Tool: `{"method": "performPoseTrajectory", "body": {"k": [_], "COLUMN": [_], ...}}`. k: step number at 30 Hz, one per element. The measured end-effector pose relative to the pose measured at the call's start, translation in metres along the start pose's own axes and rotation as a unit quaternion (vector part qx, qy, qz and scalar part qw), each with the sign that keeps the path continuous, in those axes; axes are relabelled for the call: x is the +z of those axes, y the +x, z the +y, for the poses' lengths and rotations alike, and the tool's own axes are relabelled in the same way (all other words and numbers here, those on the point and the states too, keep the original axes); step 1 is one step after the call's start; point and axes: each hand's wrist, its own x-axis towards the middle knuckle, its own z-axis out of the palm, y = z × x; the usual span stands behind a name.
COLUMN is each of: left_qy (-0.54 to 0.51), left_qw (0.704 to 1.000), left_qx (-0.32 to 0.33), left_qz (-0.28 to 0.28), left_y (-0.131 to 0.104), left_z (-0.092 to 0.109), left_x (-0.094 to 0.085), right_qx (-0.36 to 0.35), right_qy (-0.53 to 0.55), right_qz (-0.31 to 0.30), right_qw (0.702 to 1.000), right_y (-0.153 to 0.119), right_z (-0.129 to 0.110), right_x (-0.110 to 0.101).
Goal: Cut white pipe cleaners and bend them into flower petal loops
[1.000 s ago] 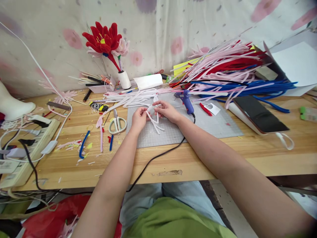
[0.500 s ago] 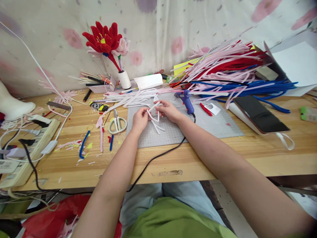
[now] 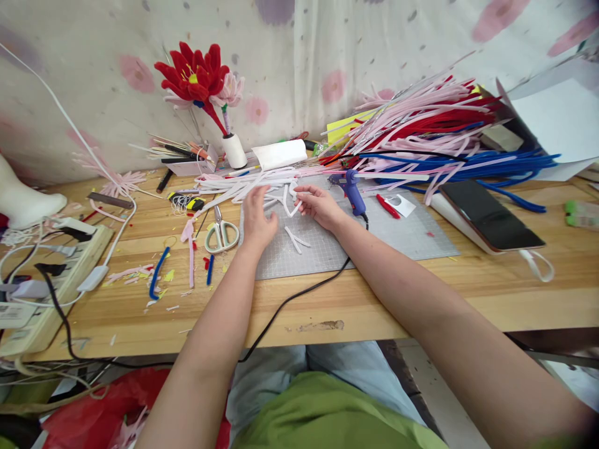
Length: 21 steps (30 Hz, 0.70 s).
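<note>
Between the fingers of my right hand (image 3: 319,204) is a bent white pipe cleaner (image 3: 286,204), which forms a V above the grey cutting mat (image 3: 322,246). My left hand (image 3: 259,218) is open beside it, thumb apart from the fingers, near the bundle of white pipe cleaners (image 3: 234,184). Short white pipe cleaner pieces (image 3: 296,239) lie on the mat just below both hands. Scissors (image 3: 221,234) with pale handles rest to the left of my left hand. To the right of my right hand is a blue glue gun (image 3: 352,192).
A red flower (image 3: 194,72) stands in a white holder at the back. Pink, red and blue pipe cleaners (image 3: 435,125) are heaped at the back right, behind a phone (image 3: 491,215). A black cord (image 3: 299,293) crosses the table front. A power strip (image 3: 51,293) is at left.
My left hand has let go of the white pipe cleaner and moved slightly left, its fingers opening. My right hand keeps hold of it, and its V now points down.
</note>
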Motion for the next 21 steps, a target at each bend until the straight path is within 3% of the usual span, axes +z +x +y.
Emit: {"method": "performPoseTrajectory", "body": {"k": [2,5,9,11,13,16,18,20,21], "left_qy": [-0.019,-0.047,-0.088,-0.130,-0.191,-0.276,-0.305,-0.323,-0.334], "left_qw": [0.995,0.992,0.996,0.987,0.969,0.934,0.916,0.905,0.899], "left_qx": [0.075,0.097,0.006,-0.058,-0.121,-0.203,-0.242,-0.265,-0.274], "left_qz": [-0.058,-0.059,0.022,0.075,0.103,0.105,0.095,0.076,0.065], "left_y": [-0.002,-0.004,-0.002,0.001,0.004,0.008,0.010,0.010,0.009], "left_z": [0.008,0.015,0.008,0.000,-0.007,-0.015,-0.017,-0.016,-0.015], "left_x": [0.000,0.002,0.000,0.000,0.003,0.009,0.012,0.014,0.013], "right_qx": [0.006,0.017,0.006,-0.030,-0.068,-0.089,-0.096,-0.091,-0.080], "right_qy": [0.011,0.006,-0.053,-0.152,-0.303,-0.512,-0.591,-0.617,-0.606], "right_qz": [0.004,-0.011,-0.003,-0.002,-0.041,-0.140,-0.170,-0.169,-0.167], "right_qw": [1.000,1.000,0.999,0.988,0.950,0.843,0.783,0.763,0.773], "right_y": [0.001,0.002,0.001,0.000,-0.003,-0.010,-0.015,-0.016,-0.015], "right_z": [0.001,0.002,0.003,0.002,0.001,-0.002,-0.005,-0.009,-0.011], "right_x": [-0.001,0.000,0.001,0.002,0.003,0.009,0.013,0.014,0.013]}}
